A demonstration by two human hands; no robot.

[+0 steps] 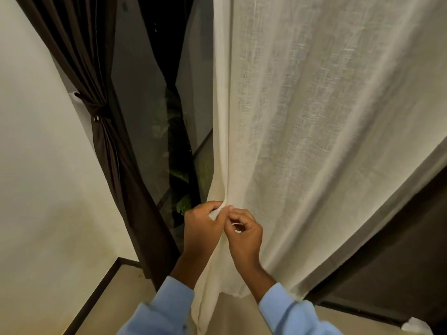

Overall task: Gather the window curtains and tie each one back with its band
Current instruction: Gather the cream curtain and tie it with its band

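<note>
At the far left, against the pale wall, a dark brown pleated curtain (106,131) hangs gathered and cinched by its dark band (95,110). Past the dark window glass (145,81), the left hand (202,227) pinches the edge of the cream linen-weave curtain (314,117). The right hand (244,234), touching it, grips the next fold.

Cream wall (41,165) meets a beige floor (125,298) beside a dark window pane (137,93).
</note>
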